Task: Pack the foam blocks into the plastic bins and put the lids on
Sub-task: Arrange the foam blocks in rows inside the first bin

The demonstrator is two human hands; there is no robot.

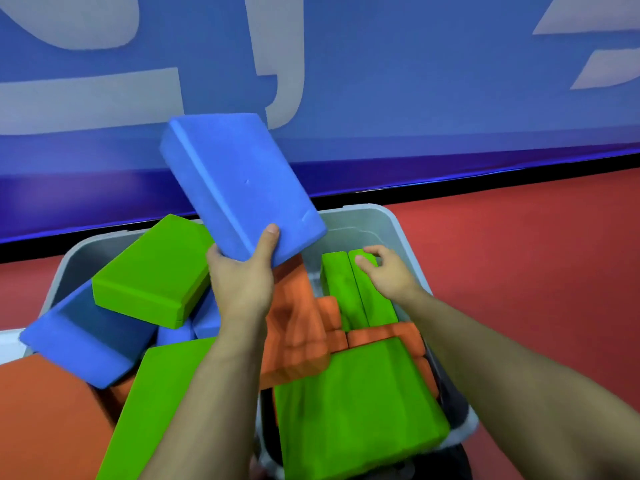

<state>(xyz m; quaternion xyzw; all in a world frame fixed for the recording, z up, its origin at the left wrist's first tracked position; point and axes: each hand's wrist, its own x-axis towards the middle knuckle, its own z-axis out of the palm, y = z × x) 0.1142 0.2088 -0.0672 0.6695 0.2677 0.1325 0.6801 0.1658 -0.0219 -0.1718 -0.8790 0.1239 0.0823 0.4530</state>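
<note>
On the red floor (519,265), against a blue wall (398,98) with pale lettering, stands one grey bin (391,220). Visible foam blocks: five green, about three blue, several orange. The left hand (242,282) grasps a blue block (235,185) above it; the right hand (388,271) hovers, released.

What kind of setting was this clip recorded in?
Probably a gym, play area or sports hall, though that is a guess. The floor is a red, smooth sports-type surface, a large blue banner with big pale lettering runs along the wall, and coloured foam blocks fill a grey plastic bin.
</note>
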